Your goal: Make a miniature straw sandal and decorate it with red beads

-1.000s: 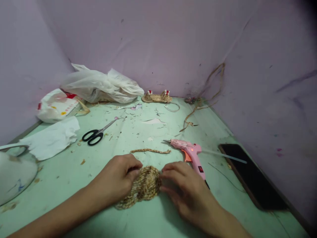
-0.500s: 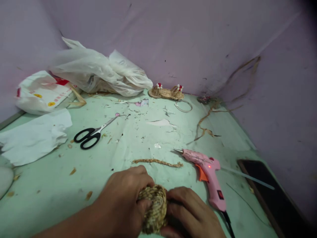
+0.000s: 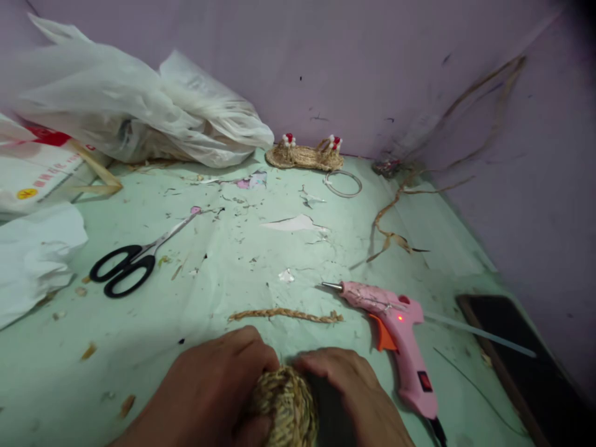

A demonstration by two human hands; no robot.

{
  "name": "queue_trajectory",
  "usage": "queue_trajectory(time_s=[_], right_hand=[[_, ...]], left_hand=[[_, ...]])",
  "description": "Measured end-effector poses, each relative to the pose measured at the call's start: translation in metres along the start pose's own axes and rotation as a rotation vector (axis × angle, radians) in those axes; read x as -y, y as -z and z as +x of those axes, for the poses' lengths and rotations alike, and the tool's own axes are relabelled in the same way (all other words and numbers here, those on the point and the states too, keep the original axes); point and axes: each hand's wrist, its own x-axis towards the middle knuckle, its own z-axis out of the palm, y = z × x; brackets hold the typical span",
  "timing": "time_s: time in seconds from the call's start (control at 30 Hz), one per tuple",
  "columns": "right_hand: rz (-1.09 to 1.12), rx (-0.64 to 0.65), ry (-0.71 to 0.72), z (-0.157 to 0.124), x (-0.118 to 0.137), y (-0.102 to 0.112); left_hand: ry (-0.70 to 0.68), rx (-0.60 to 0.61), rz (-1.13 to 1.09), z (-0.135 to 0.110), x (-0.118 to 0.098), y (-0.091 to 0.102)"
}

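At the bottom middle, a coiled piece of braided straw stands between my hands, its lower part cut off by the picture's edge. My left hand grips its left side, the thumb on the near face and the fingers over the top. Curved round the upper right edge is my right hand; its fingertips touch the coil near the top, and a dark gap shows below them. A short braided straw cord lies just beyond my hands. To the right rests a pink glue gun with a lit red light and a glue stick in its back.
Black-handled scissors lie left, near white paper and plastic bags. A small straw sandal with red and white beads and a wire ring sit by the wall. A dark phone lies right.
The view has moved closer to the table. My right hand has shifted up along the straw coil, its fingers now nearer the top edge. My left hand keeps its grip.
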Motion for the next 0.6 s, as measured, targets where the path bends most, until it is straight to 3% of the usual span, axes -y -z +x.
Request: queue_trajectory(time_s=[0.3,0.43,0.6], right_hand=[[-0.085,0.019,0.098,-0.003,-0.013,-0.004],[-0.039,0.008,0.019,-0.002,-0.005,-0.006],[-0.062,-0.038,-0.075,0.004,0.003,-0.013]], left_hand=[[-0.034,0.111,0.056,-0.001,0.001,0.002],[-0.093,0.149,0.052,0.001,0.005,0.002],[-0.064,0.189,0.039,0.005,0.001,0.005]])
